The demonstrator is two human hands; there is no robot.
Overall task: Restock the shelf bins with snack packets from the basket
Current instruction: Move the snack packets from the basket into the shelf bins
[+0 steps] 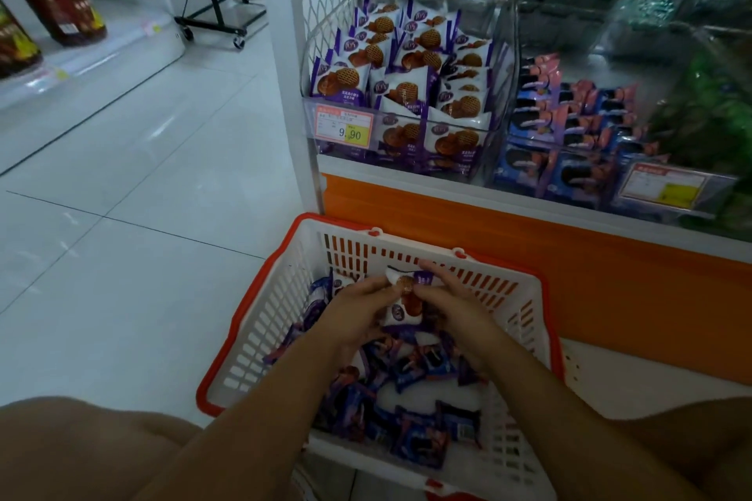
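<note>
Both hands share one grip: the left hand [360, 311] and the right hand [453, 309] curl their fingers round a white-and-purple waffle packet [405, 297], held just above the heap in the basket. The shelf [569, 268], orange-fronted, rises at the far right. Below it on the floor, near centre, sits the white, red-rimmed basket [260, 321] holding loose blue and purple packets [411, 423]. The shelf's left clear bin [325, 41] is full of matching packets [342, 79], and a price tag [345, 129] is on its front.

A white-and-purple waffle packet [405, 303] is upright above the white, orange-rimmed basket [260, 321]; blue packets [419, 431] lie loose inside it.
</note>
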